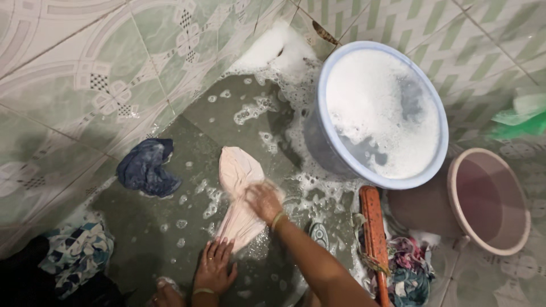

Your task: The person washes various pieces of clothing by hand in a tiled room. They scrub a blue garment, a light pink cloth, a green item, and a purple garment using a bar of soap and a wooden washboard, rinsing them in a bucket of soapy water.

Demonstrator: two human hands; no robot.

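A pink cloth (pixel 239 196) lies on the wet grey slab (pixel 227 119) beside the blue foam-filled basin (pixel 335 165). The left hand (pixel 215 266) presses its near end flat, fingers spread; the blurred right hand (pixel 263 200) rests curled on the middle. This looks like scrubbing; the next stroke likely needs a firm hold on the slippery cloth.

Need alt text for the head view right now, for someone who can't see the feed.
Two bare hands work a wet pale pink cloth on a soapy grey floor slab: the left hand presses flat at its lower end, the right hand, blurred, rests on its middle. A blue tub of suds stands behind, with a dark blue cloth to the left.
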